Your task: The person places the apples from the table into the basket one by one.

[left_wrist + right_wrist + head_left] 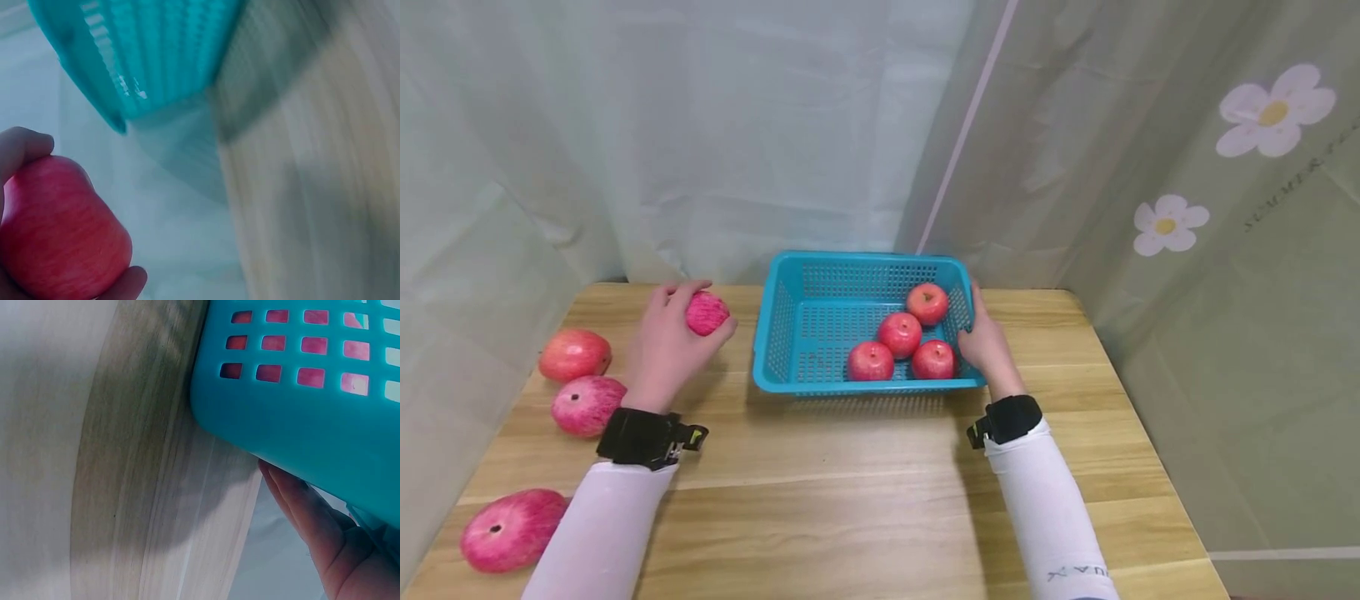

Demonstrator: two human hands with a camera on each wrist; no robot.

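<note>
A red apple sits gripped between the left fingers.

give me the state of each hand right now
Left hand: closed around a red apple.
Right hand: holding the blue basket at its right side.

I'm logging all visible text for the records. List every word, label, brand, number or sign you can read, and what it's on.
"SUMMER": on the flower-printed curtain; the letters after it, by the picture's edge, are too unclear to read.
White right sleeve: dark lettering, too unclear to read.
Left wristband and right wristband: small yellowish marks, too small to read.
Blue plastic basket: no lettering visible.
</note>
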